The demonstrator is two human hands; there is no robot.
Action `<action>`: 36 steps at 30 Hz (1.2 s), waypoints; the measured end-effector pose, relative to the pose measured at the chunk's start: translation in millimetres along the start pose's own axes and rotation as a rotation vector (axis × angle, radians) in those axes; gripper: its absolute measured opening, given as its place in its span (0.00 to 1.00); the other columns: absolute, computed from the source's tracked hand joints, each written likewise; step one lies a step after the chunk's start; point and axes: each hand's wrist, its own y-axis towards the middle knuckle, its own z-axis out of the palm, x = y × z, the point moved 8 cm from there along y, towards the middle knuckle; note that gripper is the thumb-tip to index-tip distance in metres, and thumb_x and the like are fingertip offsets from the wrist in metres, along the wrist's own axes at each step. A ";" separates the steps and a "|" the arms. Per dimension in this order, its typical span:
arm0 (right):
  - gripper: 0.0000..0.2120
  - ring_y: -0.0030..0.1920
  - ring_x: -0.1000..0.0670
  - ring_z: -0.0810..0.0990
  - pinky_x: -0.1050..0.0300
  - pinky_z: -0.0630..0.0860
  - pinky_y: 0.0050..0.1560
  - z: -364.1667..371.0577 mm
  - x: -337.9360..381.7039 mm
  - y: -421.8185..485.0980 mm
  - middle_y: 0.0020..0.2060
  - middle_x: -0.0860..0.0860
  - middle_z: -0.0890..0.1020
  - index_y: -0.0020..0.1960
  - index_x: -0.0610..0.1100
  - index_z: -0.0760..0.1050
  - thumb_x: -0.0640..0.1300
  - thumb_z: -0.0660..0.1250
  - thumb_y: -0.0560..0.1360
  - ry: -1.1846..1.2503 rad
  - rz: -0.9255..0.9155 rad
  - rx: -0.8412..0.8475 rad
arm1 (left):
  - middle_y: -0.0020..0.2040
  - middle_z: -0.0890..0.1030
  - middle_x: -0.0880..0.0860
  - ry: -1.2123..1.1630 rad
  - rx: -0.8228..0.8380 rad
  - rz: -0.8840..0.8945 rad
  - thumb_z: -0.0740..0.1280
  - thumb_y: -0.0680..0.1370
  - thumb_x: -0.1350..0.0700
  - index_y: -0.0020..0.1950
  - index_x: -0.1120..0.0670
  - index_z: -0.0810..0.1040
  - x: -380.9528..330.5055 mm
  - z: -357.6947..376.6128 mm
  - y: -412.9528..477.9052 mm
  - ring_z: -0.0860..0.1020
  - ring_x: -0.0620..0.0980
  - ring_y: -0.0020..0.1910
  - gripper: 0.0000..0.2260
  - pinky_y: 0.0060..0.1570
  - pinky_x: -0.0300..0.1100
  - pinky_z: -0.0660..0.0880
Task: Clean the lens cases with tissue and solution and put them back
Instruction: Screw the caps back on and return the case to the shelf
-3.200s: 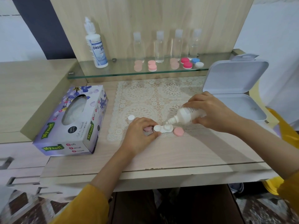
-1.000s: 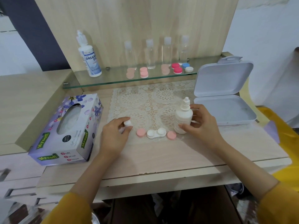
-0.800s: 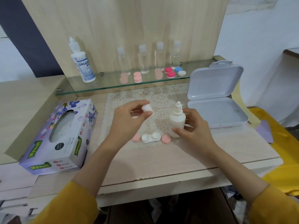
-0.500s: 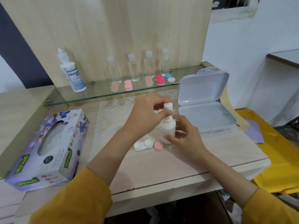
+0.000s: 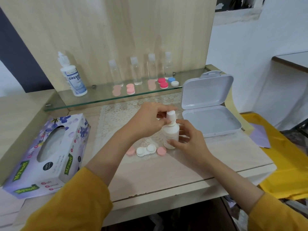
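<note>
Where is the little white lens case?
In the head view the lens case lies open on the lace mat mid-table, between two pink caps, just left of the small white bottle.

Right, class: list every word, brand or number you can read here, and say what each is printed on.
"DREAM EYE": large solution bottle on the glass shelf; its smaller print is unreadable.
"Mysoft": green labels on the tissue box.
"Soft": same box; the words after it are blurred.
Its black round badge: too small to read.
The small white bottle: no legible text.
</note>
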 end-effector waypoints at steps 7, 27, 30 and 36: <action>0.24 0.45 0.55 0.81 0.58 0.79 0.46 0.5 -3.7 -0.2 0.44 0.52 0.82 0.56 0.51 0.73 0.36 0.76 0.64 0.001 0.008 -0.005 | 0.32 0.76 0.43 0.128 -0.101 -0.023 0.75 0.67 0.50 0.39 0.51 0.77 -2.8 -3.6 6.5 0.73 0.40 0.32 0.09 0.35 0.30 0.69; 0.24 0.44 0.55 0.81 0.61 0.78 0.44 0.5 1.8 2.1 0.44 0.52 0.81 0.52 0.56 0.72 0.37 0.76 0.63 0.006 0.003 0.009 | 0.40 0.79 0.50 0.106 0.050 -0.099 0.75 0.68 0.56 0.44 0.55 0.79 -1.9 -2.8 11.4 0.75 0.47 0.40 0.08 0.45 0.44 0.75; 0.26 0.44 0.56 0.80 0.60 0.78 0.47 1.5 -0.3 5.3 0.44 0.54 0.81 0.51 0.60 0.70 0.36 0.75 0.64 -0.029 0.000 0.016 | 0.50 0.80 0.48 -0.036 0.184 -0.108 0.72 0.69 0.65 0.55 0.51 0.79 2.6 -1.1 8.7 0.77 0.44 0.51 0.18 0.53 0.38 0.75; 0.27 0.44 0.58 0.79 0.60 0.78 0.47 1.4 -0.4 6.2 0.43 0.57 0.80 0.50 0.62 0.69 0.35 0.75 0.64 -0.051 -0.015 0.006 | 0.38 0.77 0.43 0.028 -0.059 -0.094 0.75 0.67 0.50 0.44 0.51 0.78 1.1 -12.0 7.9 0.74 0.39 0.36 0.11 0.37 0.28 0.71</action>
